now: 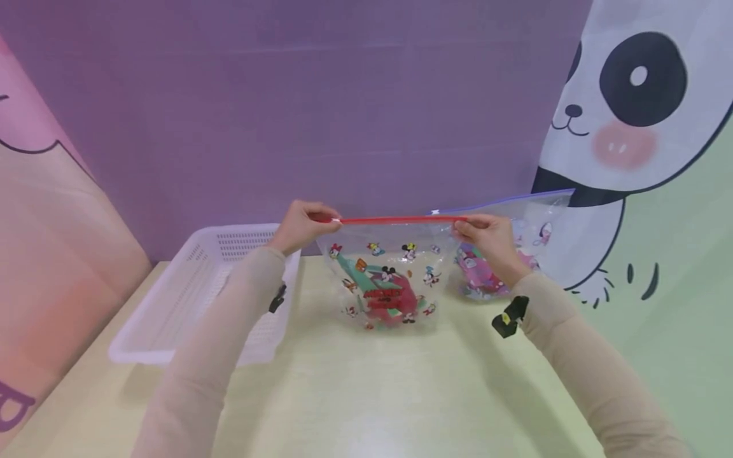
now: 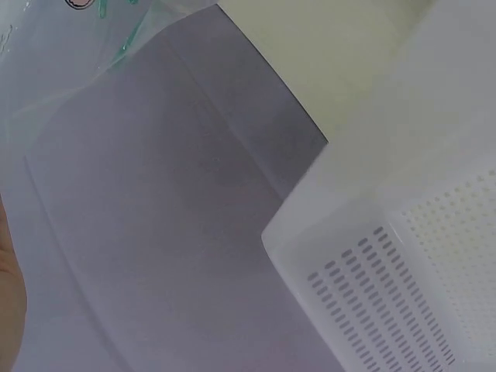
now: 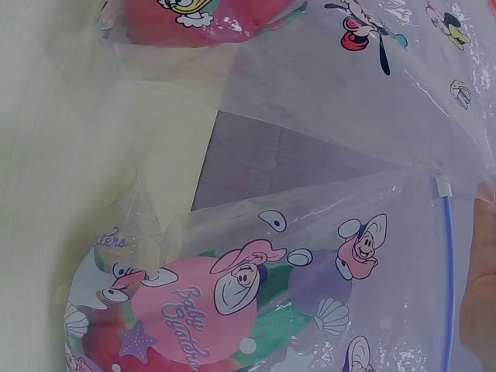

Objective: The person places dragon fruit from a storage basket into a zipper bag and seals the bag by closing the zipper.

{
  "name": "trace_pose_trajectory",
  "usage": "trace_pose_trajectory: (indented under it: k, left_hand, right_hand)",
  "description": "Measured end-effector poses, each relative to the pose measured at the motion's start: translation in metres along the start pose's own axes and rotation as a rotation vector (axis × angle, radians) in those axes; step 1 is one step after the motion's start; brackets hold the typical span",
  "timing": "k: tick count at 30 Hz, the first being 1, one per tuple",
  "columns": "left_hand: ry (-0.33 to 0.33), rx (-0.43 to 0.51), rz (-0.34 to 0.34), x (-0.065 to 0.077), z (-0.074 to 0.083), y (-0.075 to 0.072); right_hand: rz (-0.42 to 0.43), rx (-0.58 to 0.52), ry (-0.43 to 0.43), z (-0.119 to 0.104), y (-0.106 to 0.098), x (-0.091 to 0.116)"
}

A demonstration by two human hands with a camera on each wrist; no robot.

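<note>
A clear zip bag (image 1: 389, 273) printed with cartoon figures stands upright at the middle of the table, its red zip strip (image 1: 395, 220) stretched level across the top. Red and green items show inside; their kind is hard to tell. My left hand (image 1: 303, 224) pinches the strip's left end at the white slider (image 1: 336, 221). At the opposite end my right hand (image 1: 488, 236) pinches the strip between thumb and fingers. Behind the right hand stands a second zip bag (image 3: 232, 287) with a blue-purple strip (image 3: 448, 271) and shell prints, holding red and green contents.
On the left of the table (image 1: 366, 394) sits a white perforated plastic basket (image 1: 189, 292), partly behind my left forearm. A purple backdrop (image 1: 343, 114) rises at the table's far edge. To the right hangs a panda-printed cloth (image 1: 641, 210).
</note>
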State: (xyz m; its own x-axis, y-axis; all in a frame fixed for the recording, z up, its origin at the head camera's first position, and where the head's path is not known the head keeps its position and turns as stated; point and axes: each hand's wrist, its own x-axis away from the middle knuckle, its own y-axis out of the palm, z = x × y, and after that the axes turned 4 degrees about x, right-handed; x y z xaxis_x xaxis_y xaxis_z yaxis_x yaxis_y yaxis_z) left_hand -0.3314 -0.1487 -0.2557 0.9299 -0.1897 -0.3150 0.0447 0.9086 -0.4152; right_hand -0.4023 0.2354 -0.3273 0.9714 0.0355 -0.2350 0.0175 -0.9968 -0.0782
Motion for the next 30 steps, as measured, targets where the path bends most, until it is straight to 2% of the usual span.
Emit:
trace_pose_trajectory:
  k: [2, 3, 7, 8, 11, 12, 14, 18, 21, 30]
  left_hand:
    - [0.002, -0.004, 0.002, 0.002, -0.002, -0.003]
    - [0.005, -0.008, 0.002, 0.003, -0.003, -0.004]
    - [-0.014, -0.022, 0.014, 0.005, -0.005, -0.009]
    - [-0.015, -0.025, 0.013, 0.005, -0.006, -0.010]
    - [-0.013, -0.027, 0.014, 0.005, -0.007, -0.013]
    - [-0.010, -0.023, 0.014, 0.005, -0.007, -0.014]
    - [-0.003, -0.023, 0.008, 0.005, -0.007, -0.017]
    - [-0.003, -0.016, 0.015, 0.006, -0.007, -0.022]
    - [0.001, -0.028, 0.029, 0.006, -0.007, -0.025]
    - [0.013, -0.058, 0.042, 0.002, -0.006, -0.031]
  right_hand:
    - [-0.021, -0.008, 0.015, -0.013, 0.004, 0.009]
    - [-0.009, 0.010, 0.012, -0.005, 0.003, 0.003]
    - [-0.015, -0.010, 0.010, -0.012, 0.005, 0.008]
    - [-0.002, -0.011, 0.003, -0.003, 0.002, 0.002]
    - [0.005, 0.011, -0.009, -0.012, 0.005, 0.009]
    - [-0.007, -0.014, -0.018, -0.012, 0.004, 0.009]
    - [-0.008, -0.025, -0.025, -0.019, 0.005, 0.015]
    - [0.020, 0.053, -0.043, -0.049, 0.017, 0.035]
    - [0.053, 0.156, -0.036, -0.073, 0.030, 0.048]
    - [0.045, 0.150, -0.016, -0.084, 0.038, 0.047]
